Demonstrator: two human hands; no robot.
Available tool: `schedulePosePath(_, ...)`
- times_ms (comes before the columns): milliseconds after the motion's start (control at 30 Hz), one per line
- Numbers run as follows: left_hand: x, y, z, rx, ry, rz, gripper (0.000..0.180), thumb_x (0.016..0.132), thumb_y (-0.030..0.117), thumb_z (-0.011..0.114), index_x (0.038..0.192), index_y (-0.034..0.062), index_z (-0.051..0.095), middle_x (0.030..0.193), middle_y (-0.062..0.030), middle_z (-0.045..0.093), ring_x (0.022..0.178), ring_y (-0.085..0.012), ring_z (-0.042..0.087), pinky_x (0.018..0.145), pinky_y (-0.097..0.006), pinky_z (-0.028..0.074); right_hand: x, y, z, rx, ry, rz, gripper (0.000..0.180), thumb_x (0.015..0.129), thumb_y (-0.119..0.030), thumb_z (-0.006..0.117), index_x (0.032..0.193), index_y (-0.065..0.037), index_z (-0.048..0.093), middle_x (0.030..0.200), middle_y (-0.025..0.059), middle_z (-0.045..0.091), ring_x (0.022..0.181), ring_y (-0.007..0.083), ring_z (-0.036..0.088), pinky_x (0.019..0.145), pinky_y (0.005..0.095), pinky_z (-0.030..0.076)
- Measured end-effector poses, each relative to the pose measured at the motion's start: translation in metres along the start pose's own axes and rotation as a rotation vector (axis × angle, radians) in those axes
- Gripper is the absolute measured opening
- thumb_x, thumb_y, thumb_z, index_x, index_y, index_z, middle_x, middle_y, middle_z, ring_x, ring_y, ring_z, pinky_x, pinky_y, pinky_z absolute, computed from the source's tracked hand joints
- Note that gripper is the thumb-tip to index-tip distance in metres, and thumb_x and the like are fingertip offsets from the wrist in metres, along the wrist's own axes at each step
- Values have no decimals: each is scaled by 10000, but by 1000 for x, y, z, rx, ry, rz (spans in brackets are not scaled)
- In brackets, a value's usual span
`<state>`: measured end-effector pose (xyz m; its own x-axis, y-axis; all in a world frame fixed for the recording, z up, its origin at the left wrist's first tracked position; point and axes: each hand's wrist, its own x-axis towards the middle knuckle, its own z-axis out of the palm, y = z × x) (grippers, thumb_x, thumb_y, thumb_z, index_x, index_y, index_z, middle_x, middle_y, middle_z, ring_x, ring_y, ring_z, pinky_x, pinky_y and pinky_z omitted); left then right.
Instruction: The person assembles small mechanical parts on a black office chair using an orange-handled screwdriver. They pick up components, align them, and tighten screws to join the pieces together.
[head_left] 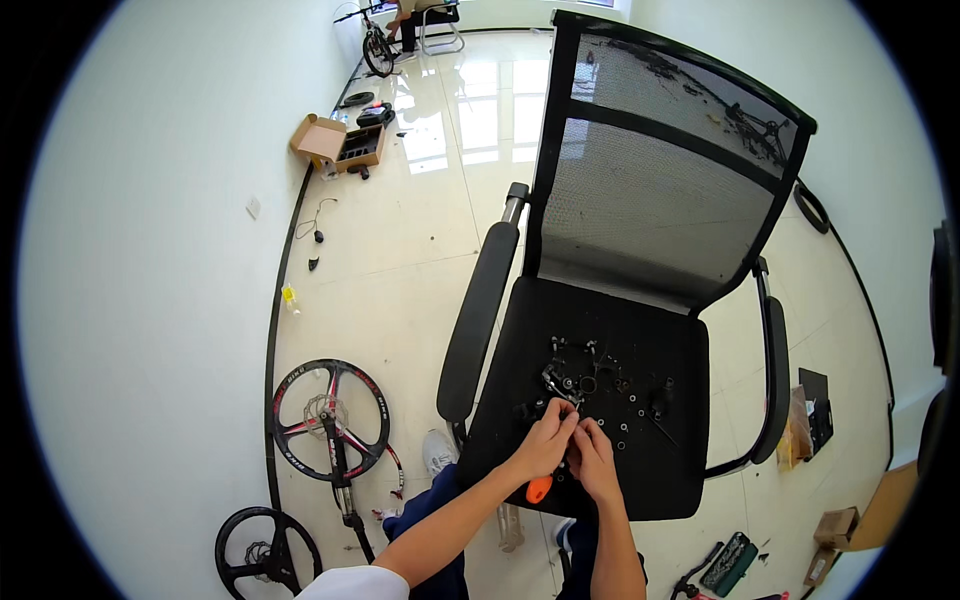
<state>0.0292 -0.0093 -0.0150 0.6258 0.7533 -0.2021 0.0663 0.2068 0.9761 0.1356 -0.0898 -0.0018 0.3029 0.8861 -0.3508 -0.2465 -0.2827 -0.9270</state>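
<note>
My left hand [547,441] and my right hand [594,458] meet over the front of a black office chair seat [660,480]. Their fingertips pinch a small dark metal part between them; its shape is too small to make out. An orange tool handle [539,489] pokes out under my left wrist. Just beyond the fingers lies a black bicycle brake or derailleur assembly [565,378], with several small washers and nuts [632,408] scattered across the seat.
The chair has a mesh back [650,190] and two armrests [480,320]. A bicycle wheel with fork [331,418] and another wheel [268,552] lie on the tiled floor at left. An open cardboard box [338,143] sits further back. A person sits far off by a bicycle [377,45].
</note>
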Motion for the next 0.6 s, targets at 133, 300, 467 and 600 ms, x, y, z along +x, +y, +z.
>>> schedulePosePath(133, -3, 11, 1, 48, -15, -21, 245, 1035, 289, 411, 1103, 55, 438, 675, -26, 514, 505, -85, 482, 454, -240, 374, 2, 10, -1, -192, 19, -121, 210, 996, -206, 455, 914, -24, 519, 627, 27, 528, 547, 93, 504, 508, 252, 393)
schedulePosePath(300, -11, 26, -7, 185, -99, -3, 307, 1029, 319, 416, 1110, 25, 450, 715, -93, 581, 577, -148, 567, 526, -290, 437, -9, -11, 11, -385, 23, -233, 220, 998, -189, 445, 1049, 3, 540, 701, 65, 588, 629, 109, 559, 568, 266, 431)
schedulePosePath(467, -13, 45, -4, 296, -223, 2, 328, 989, 289, 494, 1152, 10, 436, 738, -142, 618, 653, -218, 620, 616, -335, 475, -7, 6, -8, -159, -72, -139, 209, 1014, -213, 432, 967, -38, 535, 671, 2, 520, 593, 58, 480, 538, 228, 371)
schedulePosePath(600, -13, 41, -6, 332, -239, 95, 308, 975, 246, 503, 1165, 17, 424, 708, -137, 606, 609, -228, 612, 595, -324, 473, -11, -10, -8, 61, -166, 133, 197, 1013, -219, 442, 908, -61, 493, 681, -28, 483, 588, 50, 424, 534, 223, 357)
